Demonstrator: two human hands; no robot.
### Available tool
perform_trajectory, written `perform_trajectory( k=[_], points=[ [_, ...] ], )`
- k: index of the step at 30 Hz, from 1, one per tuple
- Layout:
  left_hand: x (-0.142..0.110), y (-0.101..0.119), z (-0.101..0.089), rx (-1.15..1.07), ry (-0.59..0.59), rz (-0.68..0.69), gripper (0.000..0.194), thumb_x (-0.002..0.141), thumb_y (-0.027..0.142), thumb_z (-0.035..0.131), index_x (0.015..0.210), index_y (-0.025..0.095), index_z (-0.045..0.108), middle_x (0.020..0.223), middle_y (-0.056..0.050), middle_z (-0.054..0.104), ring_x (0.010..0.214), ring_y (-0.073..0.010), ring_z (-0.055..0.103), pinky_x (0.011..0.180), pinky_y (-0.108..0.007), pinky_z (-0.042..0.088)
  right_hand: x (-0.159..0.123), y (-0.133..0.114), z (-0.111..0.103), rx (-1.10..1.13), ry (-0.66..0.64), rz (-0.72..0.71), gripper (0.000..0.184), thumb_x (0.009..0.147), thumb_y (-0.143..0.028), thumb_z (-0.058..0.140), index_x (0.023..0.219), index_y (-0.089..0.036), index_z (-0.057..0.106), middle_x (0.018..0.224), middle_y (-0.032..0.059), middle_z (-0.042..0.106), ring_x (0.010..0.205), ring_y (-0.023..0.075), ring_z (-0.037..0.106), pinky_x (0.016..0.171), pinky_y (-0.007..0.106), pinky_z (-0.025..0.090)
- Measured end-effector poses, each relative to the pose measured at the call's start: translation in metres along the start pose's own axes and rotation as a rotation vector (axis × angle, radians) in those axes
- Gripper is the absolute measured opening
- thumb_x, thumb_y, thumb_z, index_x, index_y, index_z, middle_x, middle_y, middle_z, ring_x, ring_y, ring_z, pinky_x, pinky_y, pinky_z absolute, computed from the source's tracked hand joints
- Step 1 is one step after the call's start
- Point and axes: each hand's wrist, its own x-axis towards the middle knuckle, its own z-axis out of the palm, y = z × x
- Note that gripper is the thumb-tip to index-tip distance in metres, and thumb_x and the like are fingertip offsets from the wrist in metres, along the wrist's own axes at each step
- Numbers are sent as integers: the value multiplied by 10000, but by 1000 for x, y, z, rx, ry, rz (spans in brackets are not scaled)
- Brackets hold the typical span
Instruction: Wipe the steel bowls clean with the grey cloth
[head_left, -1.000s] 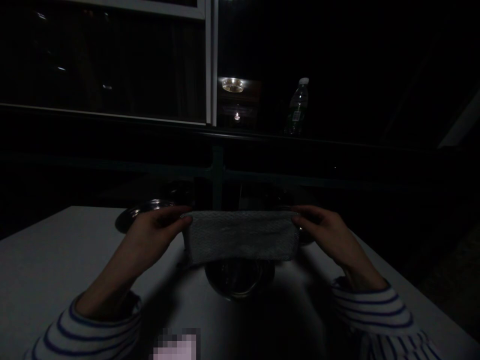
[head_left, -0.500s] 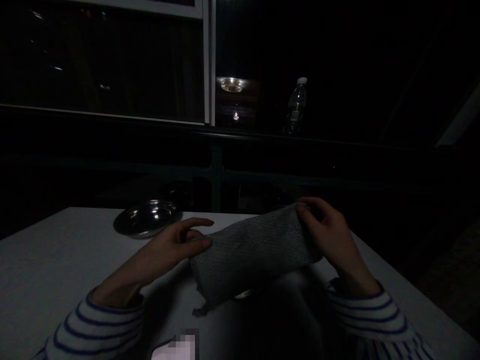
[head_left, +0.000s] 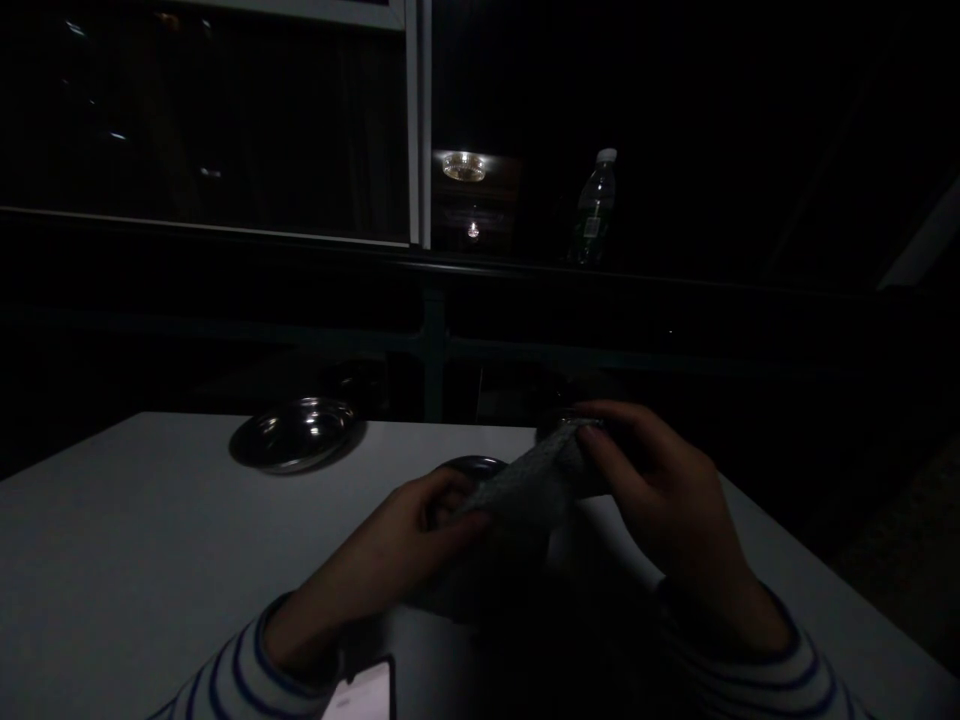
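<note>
In dim light I hold a grey textured cloth (head_left: 529, 485) over a pale table (head_left: 135, 540). My left hand (head_left: 409, 545) is closed on the cloth's near left end. My right hand (head_left: 652, 490) pinches its far right end a little higher. The cloth runs slanted and bunched between both hands. A dark round bowl (head_left: 471, 466) shows partly behind the cloth; most of it is hidden by my hands. Both sleeves are white with blue stripes.
A shiny metal dish (head_left: 296, 432) sits on the table at the back left. A phone (head_left: 364, 692) lies at the near edge by my left wrist. A plastic bottle (head_left: 595, 208) stands on a dark ledge behind. A window frame (head_left: 416, 120) rises beyond.
The cloth was stretched flat between my hands; now my left hand has moved right and gripped it, my hands have come together, and the cloth is gathered narrow between them.
</note>
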Motion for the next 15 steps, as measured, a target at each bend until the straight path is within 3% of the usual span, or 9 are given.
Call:
perform_trajectory(
  k=[3,6,9,12,13,15],
  points=[
    [2,1,-2,2,50,-30,319,748,428,511,884,170,639,778,-31,672,676,-182,605,569,-260,431,-1,-2,-2,-57,14,-36,231,819,-292,513,1035,-251,585,975,30,650,875,179,618,765,304,496],
    [5,1,-8,8,194,-75,313,735,420,524,852,158,650,711,-27,671,650,-191,608,567,-268,435,-2,-6,-6,-35,-50,-107,225,809,-273,529,1024,-241,591,953,36,659,825,171,628,720,288,506],
    [7,2,-14,-72,300,-83,310,730,398,531,863,145,652,743,-36,679,721,-204,618,630,-280,449,-3,-14,-9,140,-378,-245,173,796,-236,549,955,-223,615,865,24,670,763,143,624,669,250,499],
    [8,3,-17,-203,282,-78,294,731,369,541,884,146,656,800,-39,688,744,-191,619,675,-283,450,-5,-18,-8,359,-779,-307,148,812,-249,530,924,-228,624,847,-3,663,758,108,613,666,210,487],
    [7,3,-18,-241,254,-75,288,730,353,549,907,153,656,811,-36,689,741,-184,618,681,-280,449,-5,-18,-7,397,-853,-306,157,815,-256,526,938,-232,620,875,-7,660,777,104,609,683,209,485],
    [6,2,-19,-295,178,-72,297,733,322,559,969,166,647,827,-32,691,732,-173,617,680,-273,446,-6,-15,-1,400,-830,-289,190,814,-257,531,991,-231,597,944,0,648,838,109,598,736,226,477]
  ],
)
